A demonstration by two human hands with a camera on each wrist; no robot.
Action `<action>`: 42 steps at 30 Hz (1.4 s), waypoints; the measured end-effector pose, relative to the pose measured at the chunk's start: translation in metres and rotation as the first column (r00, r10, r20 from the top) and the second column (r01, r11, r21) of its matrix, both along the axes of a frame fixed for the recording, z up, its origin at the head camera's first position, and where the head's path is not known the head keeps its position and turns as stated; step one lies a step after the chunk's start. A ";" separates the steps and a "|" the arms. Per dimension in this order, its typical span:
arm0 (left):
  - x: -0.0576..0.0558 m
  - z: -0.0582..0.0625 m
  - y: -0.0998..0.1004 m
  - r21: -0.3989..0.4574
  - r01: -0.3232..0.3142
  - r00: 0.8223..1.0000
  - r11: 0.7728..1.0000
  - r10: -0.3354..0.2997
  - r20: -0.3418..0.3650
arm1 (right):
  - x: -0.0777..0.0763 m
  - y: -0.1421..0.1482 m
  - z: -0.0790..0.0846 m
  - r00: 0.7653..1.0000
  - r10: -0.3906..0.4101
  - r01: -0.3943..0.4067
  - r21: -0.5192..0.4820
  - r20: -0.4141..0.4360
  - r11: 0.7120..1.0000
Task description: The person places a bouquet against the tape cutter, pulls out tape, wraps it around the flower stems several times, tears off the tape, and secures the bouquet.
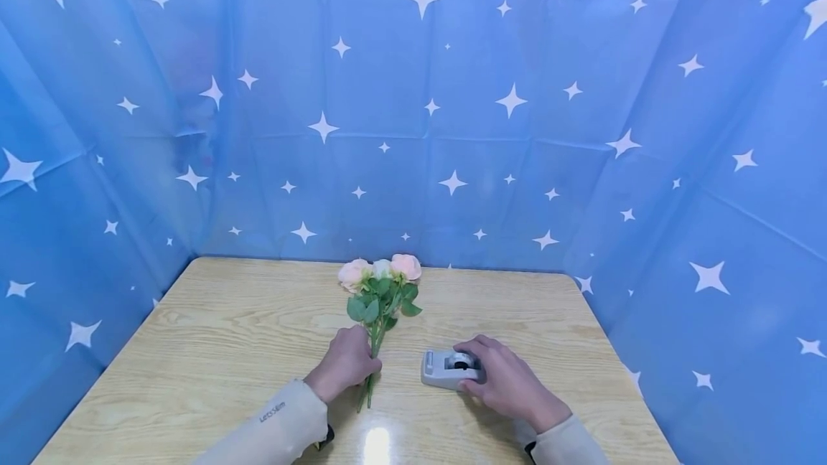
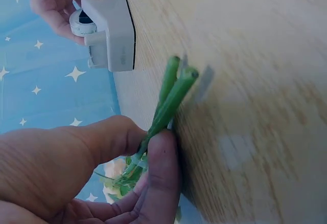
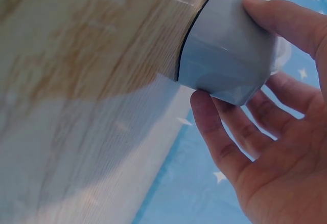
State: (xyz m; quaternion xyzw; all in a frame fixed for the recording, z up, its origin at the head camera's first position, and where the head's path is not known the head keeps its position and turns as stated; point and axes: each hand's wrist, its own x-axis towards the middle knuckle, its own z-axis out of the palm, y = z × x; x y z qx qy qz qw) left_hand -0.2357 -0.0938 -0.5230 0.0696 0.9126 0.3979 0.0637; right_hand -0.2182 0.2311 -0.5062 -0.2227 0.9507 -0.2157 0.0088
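Left of centre on the tabletop (image 1: 258, 350), the left hand (image 1: 345, 359) pinches the flowers (image 1: 382, 300) by their stems, thumb and index finger closed together on them. The pinch sits near the lower stem ends, which project past the fingers toward the person; leaves and blooms extend beyond the hand. To the right, apart from the stems, sits the tape dispenser (image 1: 442, 377). The right hand (image 1: 507, 382) grips its right end, thumb on the near side, fingers partly spread around the end and far side.
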 end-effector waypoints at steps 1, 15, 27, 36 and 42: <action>0.000 0.000 -0.001 0.003 0.006 1.000 1.000 -0.006 0.002 | 0.000 0.000 0.000 1.000 0.001 -0.001 -0.001 0.003 1.000; 0.000 0.024 -0.023 0.283 -0.016 0.967 0.959 -0.057 0.248 | -0.001 0.001 -0.001 0.999 -0.018 0.018 -0.005 0.028 1.000; -0.002 0.012 -0.028 0.517 -0.038 0.890 0.855 -0.206 0.407 | -0.002 0.000 -0.001 1.000 -0.023 0.023 -0.009 0.021 1.000; 0.000 0.009 -0.021 0.618 -0.085 0.884 0.782 -0.227 0.409 | -0.002 0.001 -0.002 0.999 -0.019 0.019 -0.015 0.035 1.000; 0.003 0.004 -0.009 0.662 -0.175 0.898 0.728 -0.159 0.411 | -0.002 0.001 -0.002 1.000 -0.012 0.012 -0.017 0.028 1.000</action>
